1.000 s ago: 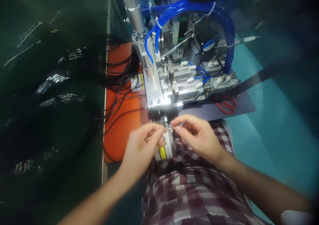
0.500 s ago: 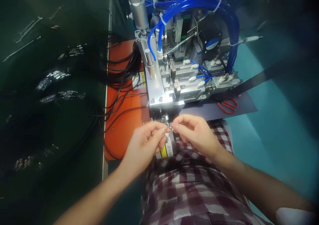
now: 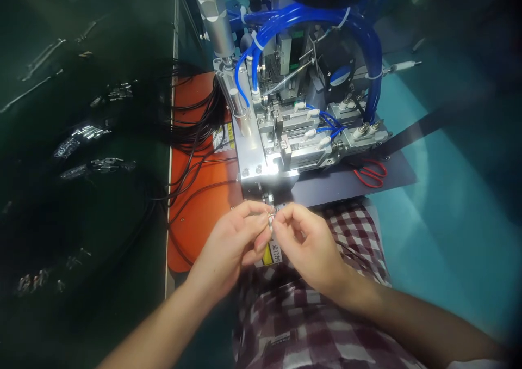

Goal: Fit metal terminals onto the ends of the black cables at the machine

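In the middle of the head view, my left hand (image 3: 233,244) is closed, its thumb and index finger pinching thin wires (image 3: 272,214). My right hand (image 3: 309,243) meets it fingertip to fingertip and is pinched on the same wires from the other side. Most of the wires' length is hidden by the fingers. Just beyond the fingertips is the front of a metal machine (image 3: 261,176). A label with a yellow patch (image 3: 268,253) shows below the hands.
Black cables (image 3: 199,129) run across an orange plate (image 3: 204,216) onto the dark table at left, where several shiny cable ends (image 3: 92,132) lie. Blue air hoses (image 3: 310,15) arch over the machine. Red-handled scissors (image 3: 371,173) rest on a dark sheet at right.
My right hand has turned and moved slightly down and left, closer to the left fingertips. The small loop of wire between the hands no longer shows. The whole view has shifted a little.
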Available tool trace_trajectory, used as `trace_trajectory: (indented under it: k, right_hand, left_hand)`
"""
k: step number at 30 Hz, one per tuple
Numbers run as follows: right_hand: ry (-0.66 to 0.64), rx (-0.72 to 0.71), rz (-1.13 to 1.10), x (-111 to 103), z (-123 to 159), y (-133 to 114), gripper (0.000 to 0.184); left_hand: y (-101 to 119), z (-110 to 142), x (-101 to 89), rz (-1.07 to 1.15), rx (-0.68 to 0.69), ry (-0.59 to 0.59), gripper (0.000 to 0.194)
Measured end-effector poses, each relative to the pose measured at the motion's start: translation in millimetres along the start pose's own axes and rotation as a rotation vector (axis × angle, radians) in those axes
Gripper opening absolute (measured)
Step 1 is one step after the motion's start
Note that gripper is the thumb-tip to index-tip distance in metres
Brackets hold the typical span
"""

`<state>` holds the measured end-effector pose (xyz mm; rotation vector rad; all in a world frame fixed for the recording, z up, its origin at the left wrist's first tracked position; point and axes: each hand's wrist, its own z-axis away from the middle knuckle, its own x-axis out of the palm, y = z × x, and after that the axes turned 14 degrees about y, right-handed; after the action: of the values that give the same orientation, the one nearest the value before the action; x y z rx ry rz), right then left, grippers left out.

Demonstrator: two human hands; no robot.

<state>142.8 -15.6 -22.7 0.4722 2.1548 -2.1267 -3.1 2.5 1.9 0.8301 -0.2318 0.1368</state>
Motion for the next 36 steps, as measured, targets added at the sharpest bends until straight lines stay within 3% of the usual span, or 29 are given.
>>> trace_trajectory:
  k: [8,14,20,29,33,36]
  right_hand:
    - [-0.001,-0.044,-0.022,-7.1,-6.0,-4.0,0.012]
    - [0.056,-0.165,-0.01,-12.4,-15.3,4.8,0.007]
    - [0.02,-0.262,0.008,-10.8,-23.0,3.7,0.023]
    - [0.075,-0.371,-0.002,-10.6,-24.9,3.4,0.017]
    - [0.069,-0.285,-0.007,-10.8,-25.5,5.0,0.012]
    - [0.056,-0.182,-0.028,-13.7,-24.3,6.1,0.012]
  left_hand:
    - [-0.6,-2.6,-3.0,-0.09,0.127,0.118,0.023]
    - [2.7,-2.7,-3.9,-0.065,0.065,0.082,0.022]
    - [4.1,-2.1,-3.3,-0.038,0.03,0.045,0.023]
    - [4.6,-2.8,-4.8,-0.03,0.021,0.023,0.021]
    - [3.4,-3.2,-2.9,-0.053,0.046,0.028,0.025]
    - [1.9,-2.1,-0.7,-0.12,0.123,0.102,0.021]
